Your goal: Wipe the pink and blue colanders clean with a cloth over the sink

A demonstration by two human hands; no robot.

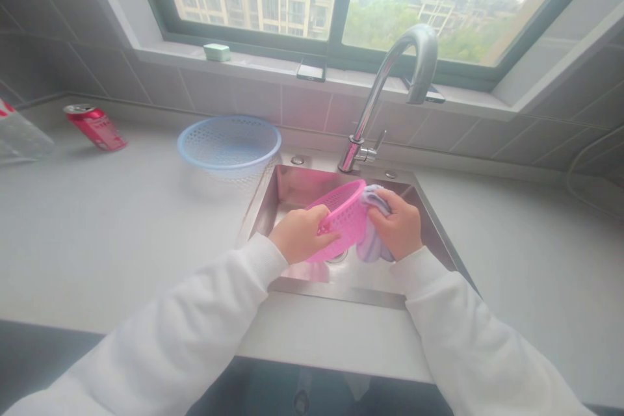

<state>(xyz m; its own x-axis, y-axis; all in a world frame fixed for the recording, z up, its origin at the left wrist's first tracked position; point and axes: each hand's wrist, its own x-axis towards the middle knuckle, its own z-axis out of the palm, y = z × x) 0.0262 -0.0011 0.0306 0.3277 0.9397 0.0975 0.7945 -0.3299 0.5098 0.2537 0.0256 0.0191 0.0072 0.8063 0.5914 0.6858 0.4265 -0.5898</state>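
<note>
Over a stainless steel sink (292,188), my left hand (299,233) grips a pink perforated plastic basket (347,218) by its side, with the fingers curled around the rim. My right hand (397,224) holds a lilac cloth (371,237) pressed against the basket's far end. The cloth hangs down below the hand, and part of it is hidden behind the fingers. Both white sleeves reach in from the bottom corners. The basket is tilted and held above the drain, which shows only partly beneath it.
A chrome gooseneck faucet (385,110) rises behind the sink. On the counter (121,247) to the left stand a blue perforated basket (229,143) and a red can (95,127) lying on its side. A clear plastic item (19,133) sits at the far left. A phone (311,69) and a green soap bar (217,52) rest on the window ledge.
</note>
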